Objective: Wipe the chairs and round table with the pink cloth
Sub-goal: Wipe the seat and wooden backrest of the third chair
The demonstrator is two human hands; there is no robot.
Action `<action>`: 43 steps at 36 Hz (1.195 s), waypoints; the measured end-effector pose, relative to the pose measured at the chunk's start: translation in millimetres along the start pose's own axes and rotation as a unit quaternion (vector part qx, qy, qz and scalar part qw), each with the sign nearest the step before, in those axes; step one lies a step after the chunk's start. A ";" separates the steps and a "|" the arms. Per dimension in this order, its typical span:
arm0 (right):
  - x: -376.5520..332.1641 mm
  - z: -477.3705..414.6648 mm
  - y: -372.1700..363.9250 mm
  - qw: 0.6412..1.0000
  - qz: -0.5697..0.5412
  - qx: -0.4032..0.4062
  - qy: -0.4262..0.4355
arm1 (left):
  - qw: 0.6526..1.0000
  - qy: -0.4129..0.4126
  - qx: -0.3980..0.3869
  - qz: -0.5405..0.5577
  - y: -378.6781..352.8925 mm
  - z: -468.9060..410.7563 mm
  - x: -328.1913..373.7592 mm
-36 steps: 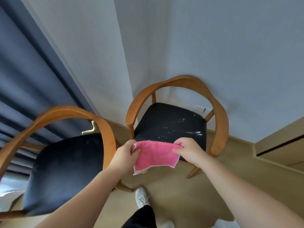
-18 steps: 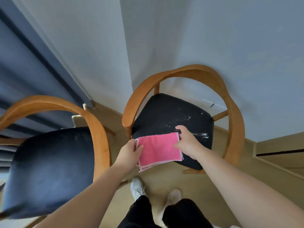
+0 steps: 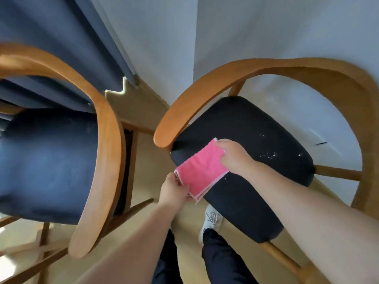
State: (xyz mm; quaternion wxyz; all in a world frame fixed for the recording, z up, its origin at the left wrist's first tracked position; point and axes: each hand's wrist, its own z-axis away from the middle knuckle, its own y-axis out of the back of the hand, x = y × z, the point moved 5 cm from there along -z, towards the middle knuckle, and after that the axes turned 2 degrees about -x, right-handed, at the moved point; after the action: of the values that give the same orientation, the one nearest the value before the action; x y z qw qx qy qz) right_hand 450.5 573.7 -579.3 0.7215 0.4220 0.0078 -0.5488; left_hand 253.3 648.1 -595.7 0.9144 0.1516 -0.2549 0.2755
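Under both hands, pink cloth (image 3: 202, 171) lies on right chair seat (image 3: 246, 128): left hand (image 3: 174, 191) pinches near edge, right hand (image 3: 233, 156) presses far corner. White specks (image 3: 268, 155) just beyond right hand, so wiping looks barely begun; left chair (image 3: 47, 160) untouched as far as I can tell, round table not visible.

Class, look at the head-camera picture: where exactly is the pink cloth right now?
The pink cloth is near the picture's centre, stretched between the left hand and right hand, over the front-left part of the right-hand chair's black seat.
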 end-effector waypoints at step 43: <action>15.8 -101.0 -113.3 0.991 0.100 0.091 -0.015 | 0.675 -0.479 0.046 -0.560 13.8 -78.9 179.4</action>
State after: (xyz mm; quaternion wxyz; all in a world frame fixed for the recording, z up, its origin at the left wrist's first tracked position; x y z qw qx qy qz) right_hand 412.0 619.0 -719.9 0.7313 0.4764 -0.0950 -0.4788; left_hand 404.3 768.6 -560.2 0.6419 0.4194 -0.5124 -0.3867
